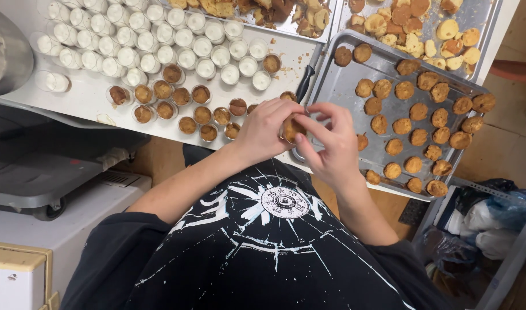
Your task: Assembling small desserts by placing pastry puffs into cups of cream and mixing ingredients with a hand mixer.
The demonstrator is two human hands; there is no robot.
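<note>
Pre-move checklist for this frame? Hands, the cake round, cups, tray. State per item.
1. Cake round held: ok, pinched between left hand and right hand, above the table edge.
2. Both hands free of other things: ok, only the round is between them.
3. Supply on the metal tray: ok, many small brown rounds lie in rows.
4. Cups already topped with cake: ok, a cluster stands beside the left hand.
5. White-filled cups awaiting cake: ok, many stand further back.
6. Black-handled knife clear of hands: ok, it lies by the tray rim, apart from both.
7. Whether the round sits in a cup: cannot tell, fingers hide it.
</note>
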